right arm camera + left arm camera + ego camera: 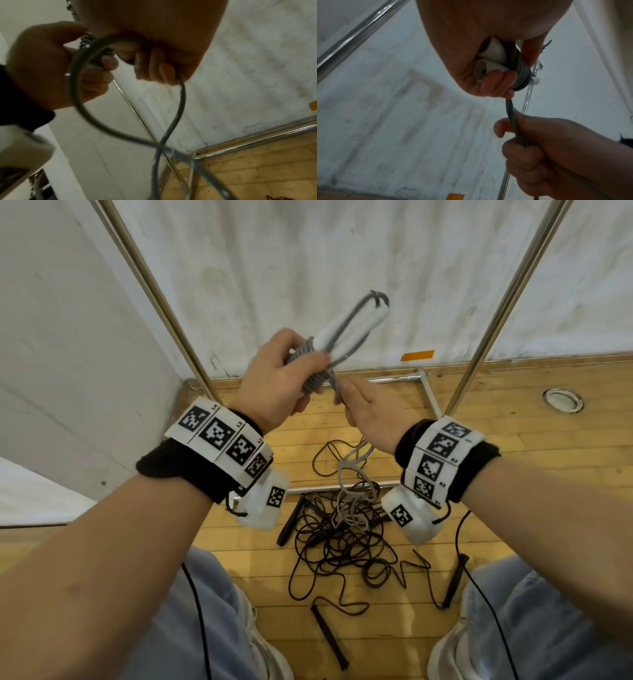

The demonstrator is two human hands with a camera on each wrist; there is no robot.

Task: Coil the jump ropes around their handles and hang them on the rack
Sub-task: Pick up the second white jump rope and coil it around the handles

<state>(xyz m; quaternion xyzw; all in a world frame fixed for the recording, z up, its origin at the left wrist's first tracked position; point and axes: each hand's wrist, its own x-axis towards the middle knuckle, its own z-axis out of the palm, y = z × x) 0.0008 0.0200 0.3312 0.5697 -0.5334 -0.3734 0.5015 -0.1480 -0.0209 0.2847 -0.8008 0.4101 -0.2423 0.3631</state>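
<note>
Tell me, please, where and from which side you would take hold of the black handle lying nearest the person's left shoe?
Probably at mid-shaft, from above, fingers pinching across its narrow width. The black handle lies flat on the wooden floor, a slim straight bar pointing diagonally, so its long sides are free. Its black rope leaves the upper end into the tangled pile; gripping the middle avoids that.

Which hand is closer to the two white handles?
Left. The left hand grips the white handles together, over the grey rope coiled round them. The right hand is lower down, holding only the loose rope.
</note>
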